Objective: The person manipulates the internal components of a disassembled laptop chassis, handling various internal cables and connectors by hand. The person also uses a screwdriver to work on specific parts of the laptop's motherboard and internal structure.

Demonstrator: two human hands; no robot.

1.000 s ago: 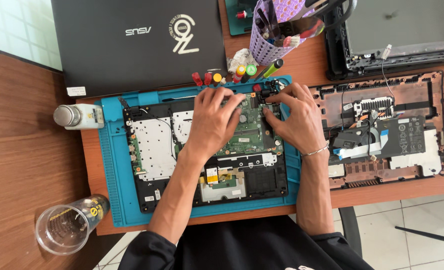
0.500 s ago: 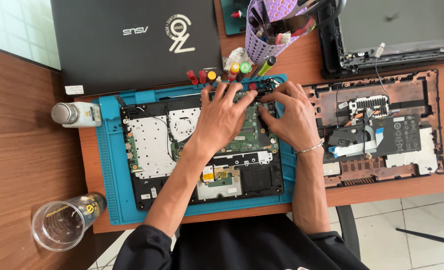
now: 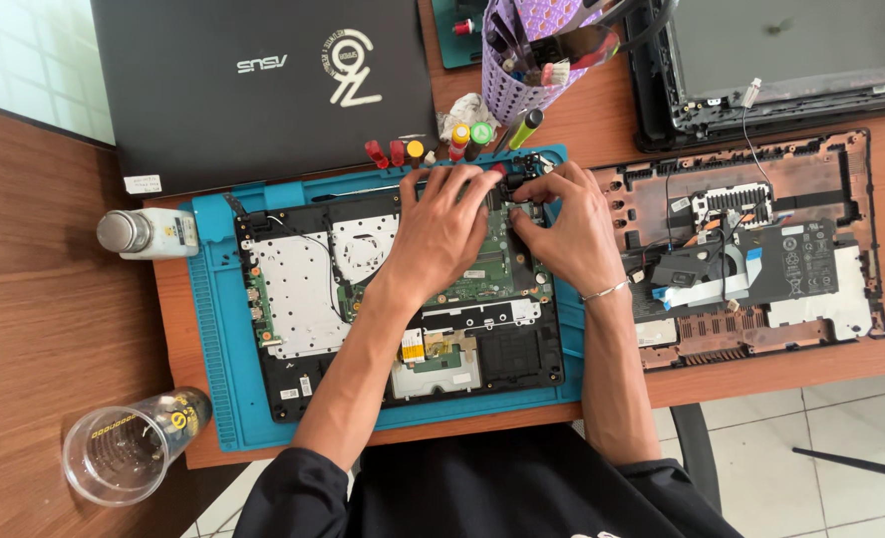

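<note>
An opened laptop base [image 3: 303, 299] with its green circuit board [image 3: 487, 274] lies on a blue work mat [image 3: 213, 329]. My left hand [image 3: 442, 234] rests palm down on the board's upper part, fingers spread toward the far edge. My right hand [image 3: 562, 229] is beside it, fingertips pinched on a small part at the board's top right corner; what they pinch is hidden. A thin bracelet sits on the right wrist.
A closed black laptop [image 3: 263, 90] lies behind the mat. A removed bottom cover [image 3: 751, 259] sits to the right, a screen frame [image 3: 781, 70] behind it. Screwdrivers [image 3: 433, 149] and a purple tool basket [image 3: 537, 70] stand at the back. A small bottle [image 3: 148, 232] and glass cup [image 3: 129, 448] are left.
Both hands stay on the board's top right area; the fingers shifted slightly closer together. The view itself moved a little.
</note>
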